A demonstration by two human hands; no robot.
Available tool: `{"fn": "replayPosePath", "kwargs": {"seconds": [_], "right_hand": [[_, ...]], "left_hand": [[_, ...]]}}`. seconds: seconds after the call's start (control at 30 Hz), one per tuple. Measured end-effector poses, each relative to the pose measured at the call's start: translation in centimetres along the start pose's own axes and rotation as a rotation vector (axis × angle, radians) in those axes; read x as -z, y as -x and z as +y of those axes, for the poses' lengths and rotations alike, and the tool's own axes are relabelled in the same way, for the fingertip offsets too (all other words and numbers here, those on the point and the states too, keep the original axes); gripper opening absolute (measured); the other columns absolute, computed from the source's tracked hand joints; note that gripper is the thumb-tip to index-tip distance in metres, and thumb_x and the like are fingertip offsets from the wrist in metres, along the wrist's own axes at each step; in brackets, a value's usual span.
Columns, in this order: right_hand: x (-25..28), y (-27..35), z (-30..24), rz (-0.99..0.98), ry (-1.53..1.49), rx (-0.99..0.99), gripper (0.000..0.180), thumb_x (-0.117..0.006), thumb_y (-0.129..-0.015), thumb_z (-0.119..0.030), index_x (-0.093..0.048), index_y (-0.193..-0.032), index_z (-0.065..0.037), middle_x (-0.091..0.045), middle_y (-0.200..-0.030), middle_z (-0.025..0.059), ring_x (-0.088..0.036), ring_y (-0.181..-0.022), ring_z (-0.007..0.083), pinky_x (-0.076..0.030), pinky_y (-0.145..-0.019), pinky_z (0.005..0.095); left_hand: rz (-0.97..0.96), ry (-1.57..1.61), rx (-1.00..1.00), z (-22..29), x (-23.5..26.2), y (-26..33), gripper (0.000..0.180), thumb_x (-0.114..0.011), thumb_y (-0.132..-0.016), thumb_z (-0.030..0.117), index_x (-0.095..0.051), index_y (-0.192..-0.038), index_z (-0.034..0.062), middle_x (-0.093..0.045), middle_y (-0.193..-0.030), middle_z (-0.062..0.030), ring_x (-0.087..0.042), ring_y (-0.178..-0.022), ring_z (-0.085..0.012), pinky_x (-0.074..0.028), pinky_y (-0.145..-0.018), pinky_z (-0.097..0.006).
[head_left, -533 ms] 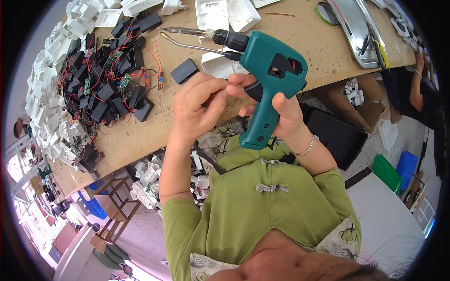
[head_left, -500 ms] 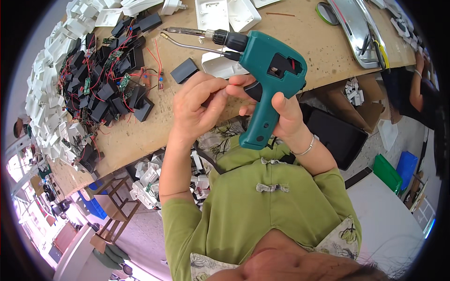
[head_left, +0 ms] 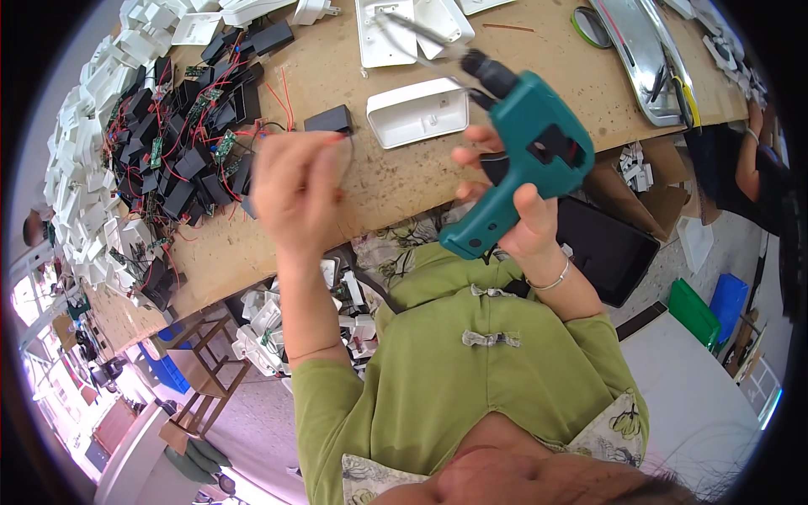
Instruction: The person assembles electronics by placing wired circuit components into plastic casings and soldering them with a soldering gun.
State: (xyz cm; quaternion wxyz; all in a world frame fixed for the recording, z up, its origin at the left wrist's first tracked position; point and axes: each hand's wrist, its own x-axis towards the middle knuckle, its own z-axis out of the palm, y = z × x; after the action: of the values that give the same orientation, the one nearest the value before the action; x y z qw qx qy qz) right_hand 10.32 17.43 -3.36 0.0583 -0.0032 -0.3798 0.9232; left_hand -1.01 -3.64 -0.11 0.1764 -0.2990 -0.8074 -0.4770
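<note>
My right hand [head_left: 530,223] is wrapped round the handle of a green pistol-grip soldering gun [head_left: 526,105]. Its long tip and curved feed tube point up and left, blurred by motion. My left hand [head_left: 290,189] hovers over the table, smeared by movement, so its fingers and anything in them cannot be made out. Just beyond its fingertips lies a black rectangular box [head_left: 328,120]. Under the gun's tip, a white plastic shell [head_left: 418,114] rests open side up. A tangled heap of black boxes [head_left: 177,160] with red wires and green circuit boards sits left of my left hand.
White plastic casings [head_left: 71,177] pile along the table's left edge. More white shells [head_left: 387,38] lie at the far side. A metal tray [head_left: 644,71] with pliers and a green tape ring [head_left: 591,27] stand far right. Below the table edge are a cardboard box [head_left: 644,194] and a black bin [head_left: 606,252].
My hands have moved apart: the left went left toward the wire heap, while the right carried the soldering gun to the right. The white shell now shows fully.
</note>
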Motion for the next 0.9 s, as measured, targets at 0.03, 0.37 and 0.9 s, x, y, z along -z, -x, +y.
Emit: {"fn": "replayPosePath", "kwargs": {"seconds": [0.03, 0.37, 0.9], "right_hand": [[-0.2, 0.1, 0.0, 0.0, 0.0, -0.001, 0.079, -0.068, -0.082, -0.039, -0.028, -0.14, -0.004, -0.038, -0.138, 0.0176, -0.046, -0.124, 0.0282, -0.055, -0.084, 0.0351], [-0.1, -1.4, 0.9, 0.174, -0.016, 0.067, 0.084, -0.07, -0.081, -0.037, -0.023, -0.144, -0.006, -0.028, -0.147, 0.017, -0.03, -0.135, 0.0335, -0.027, -0.112, 0.0449], [1.9, -0.4, -1.2, 0.162, -0.039, 0.094, 0.063, -0.068, -0.085, -0.023, -0.038, -0.134, 0.002, -0.048, -0.132, 0.0163, -0.046, -0.125, 0.0302, -0.035, -0.106, 0.0418]], "left_hand": [[0.134, -0.011, 0.056, -0.4, 0.8, 0.0, 0.011, -0.062, -0.08, -0.006, -0.067, -0.089, -0.0008, -0.062, -0.085, -0.0069, -0.053, -0.066, -0.0106, -0.041, -0.052, -0.02], [0.159, -0.182, -0.216, 2.0, -0.8, 0.6, 0.021, -0.071, -0.067, -0.006, -0.07, -0.086, 0.0034, -0.058, -0.077, -0.0056, -0.053, -0.061, -0.0173, -0.044, -0.054, -0.029], [0.037, 0.035, 0.058, 4.5, -9.8, 1.5, 0.012, -0.072, -0.071, 0.002, -0.067, -0.081, 0.0076, -0.057, -0.07, -0.0038, -0.053, -0.057, -0.0203, -0.039, -0.052, -0.032]]}}
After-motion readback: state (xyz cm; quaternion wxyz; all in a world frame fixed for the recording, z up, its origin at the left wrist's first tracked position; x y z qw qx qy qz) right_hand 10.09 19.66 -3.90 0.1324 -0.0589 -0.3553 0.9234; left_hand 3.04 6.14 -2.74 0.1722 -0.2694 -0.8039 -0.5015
